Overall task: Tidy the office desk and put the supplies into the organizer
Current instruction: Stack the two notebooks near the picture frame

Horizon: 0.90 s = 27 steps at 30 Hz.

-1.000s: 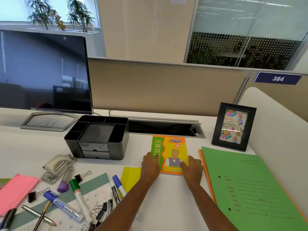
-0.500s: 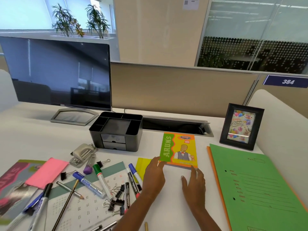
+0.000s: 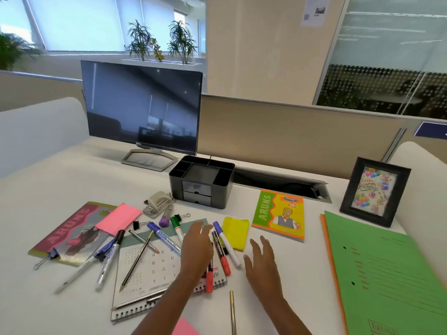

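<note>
Holds the left hand (image 3: 196, 247) splayed, gripping nothing, over the markers (image 3: 223, 262) on the calendar (image 3: 154, 269). Floats the right hand (image 3: 262, 262) just as loose above bare desk (image 3: 302, 274), near the yellow note (image 3: 235, 232). Cannot tell about contact. Further back, spots the organizer (image 3: 202, 182) beside the monitor (image 3: 142, 107).

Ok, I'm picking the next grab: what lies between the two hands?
Head view: two markers lie there, a black marker with a red cap by the left hand and a white marker with a purple cap nearer the right hand.
</note>
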Available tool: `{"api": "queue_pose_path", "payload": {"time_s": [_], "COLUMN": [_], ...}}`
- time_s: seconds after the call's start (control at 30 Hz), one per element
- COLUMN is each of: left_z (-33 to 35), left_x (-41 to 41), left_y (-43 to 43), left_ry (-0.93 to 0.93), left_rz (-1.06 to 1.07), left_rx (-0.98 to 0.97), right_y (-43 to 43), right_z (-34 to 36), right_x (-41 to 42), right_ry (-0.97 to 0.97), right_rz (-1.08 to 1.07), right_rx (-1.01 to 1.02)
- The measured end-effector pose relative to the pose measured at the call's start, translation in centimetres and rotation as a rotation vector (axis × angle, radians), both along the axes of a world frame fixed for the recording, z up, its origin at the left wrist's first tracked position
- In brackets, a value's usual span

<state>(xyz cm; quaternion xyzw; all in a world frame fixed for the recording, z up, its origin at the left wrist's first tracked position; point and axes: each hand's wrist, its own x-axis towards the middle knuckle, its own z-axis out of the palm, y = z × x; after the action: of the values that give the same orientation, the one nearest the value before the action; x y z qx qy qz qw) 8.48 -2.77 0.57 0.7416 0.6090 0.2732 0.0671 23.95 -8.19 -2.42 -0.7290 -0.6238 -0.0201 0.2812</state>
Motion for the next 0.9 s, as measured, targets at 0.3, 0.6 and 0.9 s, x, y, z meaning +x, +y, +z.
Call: {"api": "queue_pose_path", "payload": {"time_s": [0.3, 0.6, 0.9], "left_z": [1.1, -2.3, -2.3], "left_x": [-10.4, -23.5, -30.7], "left_y": [2.3, 6.0, 8.9], "left_ry": [0.259, 0.384, 0.272], "left_rz": [0.045, 0.131, 0.304], "left_rx": [0.116, -0.114, -0.309], "right_y": [1.9, 5.7, 10.0], "right_z": [1.2, 1.8, 2.8], "right_x": [-8.6, -19.9, -28.9], "right_ry": [0.056, -0.082, -0.009], "right_rz": [0.243, 0.369, 0.627], "right_rx": [-0.070, -0.147, -0.258]}}
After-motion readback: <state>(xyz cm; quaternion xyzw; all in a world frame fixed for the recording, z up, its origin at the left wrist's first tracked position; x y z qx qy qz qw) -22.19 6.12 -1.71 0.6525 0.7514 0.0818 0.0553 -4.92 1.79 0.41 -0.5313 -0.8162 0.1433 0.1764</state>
